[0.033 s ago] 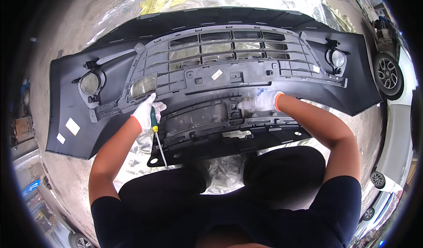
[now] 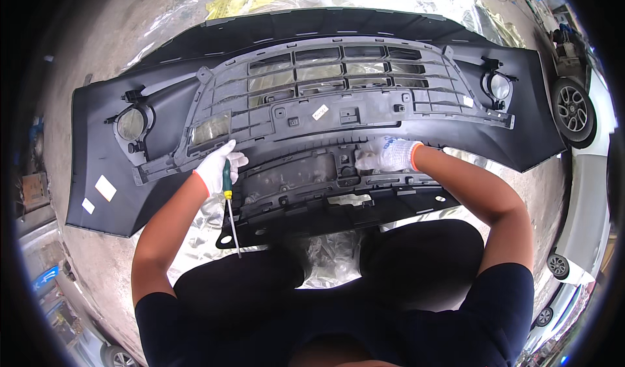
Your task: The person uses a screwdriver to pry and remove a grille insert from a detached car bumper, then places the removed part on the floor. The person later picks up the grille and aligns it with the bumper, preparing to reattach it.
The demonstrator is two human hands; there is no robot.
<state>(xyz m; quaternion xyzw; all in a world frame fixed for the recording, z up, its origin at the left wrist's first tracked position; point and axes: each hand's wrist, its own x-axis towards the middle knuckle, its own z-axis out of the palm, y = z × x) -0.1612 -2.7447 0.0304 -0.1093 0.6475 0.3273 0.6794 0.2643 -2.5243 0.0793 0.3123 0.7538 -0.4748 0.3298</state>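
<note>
A large black car bumper (image 2: 166, 129) lies with its inner side up in front of me. Clipped into its middle is a slatted grey grille (image 2: 312, 114). Nearer my knees sits a black lower grille panel (image 2: 293, 171). My left hand (image 2: 218, 166), in a white glove, is closed on a screwdriver (image 2: 228, 183) with a green and yellow handle; its shaft points toward my left knee. That hand is at the panel's left end, its thumb by the grille's lower left corner. My gloved right hand (image 2: 387, 155) has its fingers curled on the panel, right of the middle; the fingertips are partly hidden.
Clear plastic sheeting (image 2: 332, 256) lies under the bumper and beyond it. Round lamp openings (image 2: 133, 125) are at both sides of the bumper. White stickers (image 2: 105, 188) mark its left end. A white car (image 2: 586, 191) stands at the right.
The screwdriver's tip has swung slightly left and toward me. My right hand has shifted a little to the right along the panel.
</note>
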